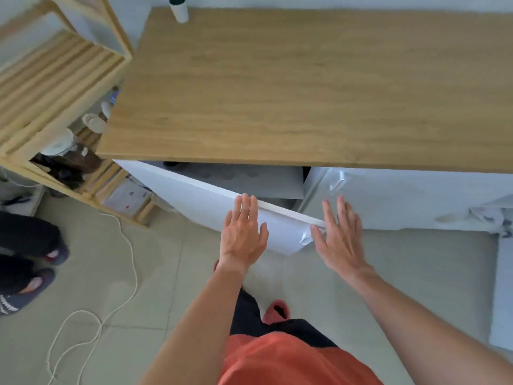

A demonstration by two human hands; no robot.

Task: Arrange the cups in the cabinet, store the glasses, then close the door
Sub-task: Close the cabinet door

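Note:
The white left cabinet door [194, 201] stands partly open below the wooden countertop [277, 93]. My left hand [244, 232] lies flat on the door's outer face near its top edge, fingers spread. My right hand [340, 234] is open beside the door's free end, close to its white handle [305, 238]; I cannot tell if it touches. Inside, a grey shelf [263, 180] shows faint round shapes, probably cups or glasses seen from above. Neither hand holds anything.
The right cabinet door [402, 195] is shut, with a handle [337, 182]. A wooden slatted shelf unit [55, 87] with jars stands at left. Another person's legs [25, 262] and a white cord [122, 273] are on the tiled floor. A white cylinder [179, 9] sits at the counter's back.

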